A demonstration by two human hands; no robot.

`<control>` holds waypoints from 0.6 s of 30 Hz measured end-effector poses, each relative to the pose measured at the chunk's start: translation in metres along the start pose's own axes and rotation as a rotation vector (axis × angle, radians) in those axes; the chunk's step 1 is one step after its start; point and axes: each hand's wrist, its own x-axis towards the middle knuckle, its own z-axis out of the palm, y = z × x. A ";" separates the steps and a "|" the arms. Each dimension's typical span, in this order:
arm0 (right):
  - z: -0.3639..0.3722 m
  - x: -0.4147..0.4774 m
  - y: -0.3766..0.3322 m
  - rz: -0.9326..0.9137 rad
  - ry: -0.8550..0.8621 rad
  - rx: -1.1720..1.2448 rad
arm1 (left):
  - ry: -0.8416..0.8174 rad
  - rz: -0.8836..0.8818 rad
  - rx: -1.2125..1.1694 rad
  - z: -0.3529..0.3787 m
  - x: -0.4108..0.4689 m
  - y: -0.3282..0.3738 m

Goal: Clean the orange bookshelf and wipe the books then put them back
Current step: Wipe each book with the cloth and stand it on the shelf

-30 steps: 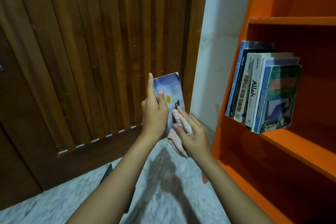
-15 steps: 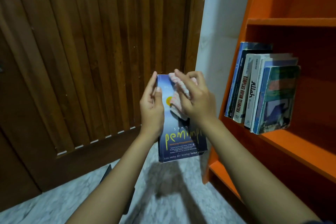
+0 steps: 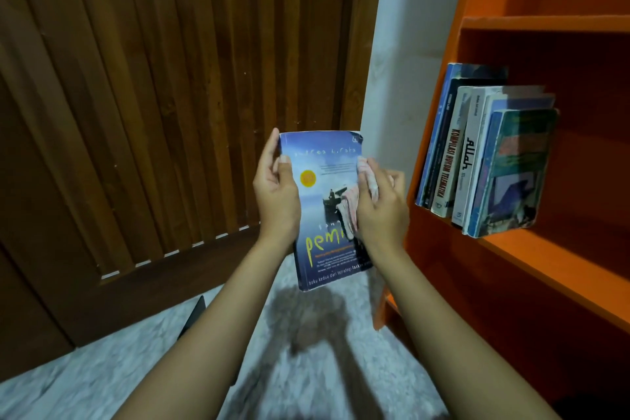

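Left hand [image 3: 276, 201] pinches the blue book [image 3: 320, 160]; right hand [image 3: 381, 211] clutches a seemingly striped cloth [image 3: 347, 211] — title half-hidden.

The book [image 3: 318, 211] has a blue cover that pales toward the top, with yellow lettering and a round orange-yellow sticker [image 3: 308, 178]; the cloth [image 3: 346, 211] is striped pink and white. The bookshelf [image 3: 552, 266] is bright orange, and its books show blue spines [image 3: 439, 133], a cream spine [image 3: 448, 167] with red lettering, a white spine [image 3: 472, 160] with black lettering and a green-and-blue cover [image 3: 514, 177]. The slatted door [image 3: 170, 95] is dark brown, the wall [image 3: 409, 44] white, the floor [image 3: 85, 392] mottled grey and white.
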 end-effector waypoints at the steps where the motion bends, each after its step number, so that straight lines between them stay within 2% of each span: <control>1: 0.001 -0.005 0.000 -0.027 -0.006 -0.019 | 0.018 0.002 0.003 0.001 0.000 0.000; 4: 0.010 -0.037 -0.001 -0.408 -0.169 -0.057 | 0.090 -0.010 0.033 0.000 0.002 -0.002; 5: 0.012 -0.044 0.005 -0.460 -0.215 -0.065 | 0.118 -0.028 0.033 -0.002 0.004 -0.004; 6: 0.013 -0.047 0.011 -0.379 -0.238 -0.047 | 0.153 -0.043 0.026 -0.006 0.007 -0.005; 8: 0.015 -0.047 0.021 -0.031 -0.149 0.041 | 0.230 -0.063 0.017 -0.012 0.011 -0.007; 9: 0.015 -0.050 0.025 0.021 -0.129 0.043 | 0.267 -0.067 0.018 -0.014 0.013 -0.006; 10: 0.015 -0.057 0.027 -0.063 -0.152 0.008 | 0.298 -0.069 0.018 -0.015 0.014 -0.006; 13: 0.016 -0.086 0.020 -0.513 -0.299 0.002 | 0.346 -0.081 0.035 -0.017 0.015 -0.006; 14: 0.015 -0.091 0.022 -0.603 -0.317 -0.014 | 0.347 -0.089 0.038 -0.019 0.015 -0.007; 16: 0.010 -0.088 0.030 -0.561 -0.305 -0.047 | 0.339 -0.101 0.028 -0.022 0.014 -0.007; 18: 0.002 -0.073 0.035 -0.306 -0.211 -0.114 | 0.310 -0.100 0.013 -0.021 0.014 -0.006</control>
